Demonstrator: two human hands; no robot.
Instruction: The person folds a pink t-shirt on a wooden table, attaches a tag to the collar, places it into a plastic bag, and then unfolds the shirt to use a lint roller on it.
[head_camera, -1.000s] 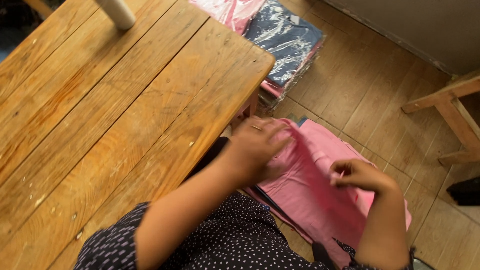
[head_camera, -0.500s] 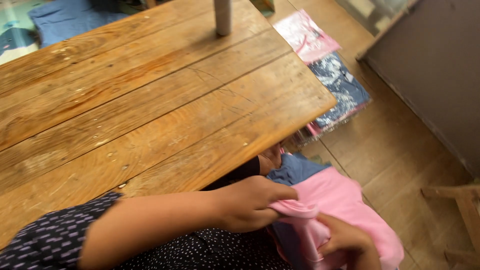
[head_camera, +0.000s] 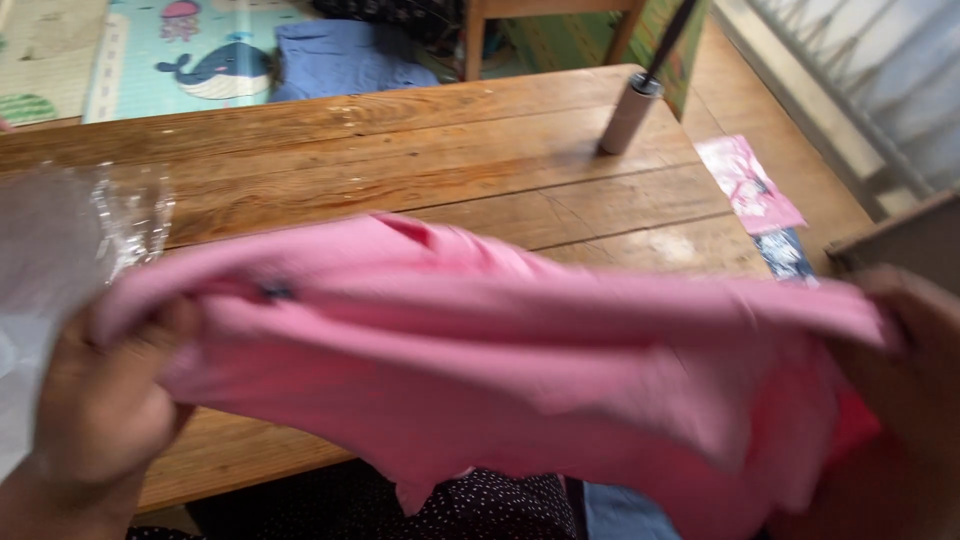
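Observation:
I hold a pink garment (head_camera: 500, 350) stretched out wide over the near edge of a wooden plank table (head_camera: 400, 160). My left hand (head_camera: 105, 400) grips its left end at the lower left. At the far right my right hand (head_camera: 915, 360) grips the other end. The cloth sags in the middle and hides my lap, where dark dotted fabric (head_camera: 490, 505) shows below it.
A clear plastic bag (head_camera: 90, 230) lies on the table's left side. A grey tube (head_camera: 630, 115) with a dark rod stands at the table's far right. Packed clothes (head_camera: 750, 185) lie on the wooden floor to the right. A blue cloth (head_camera: 340, 55) and a play mat (head_camera: 130, 50) lie beyond.
The pink garment has come up from the floor beside me and is now spread between both hands over the table edge. The view has swung up and left across the table.

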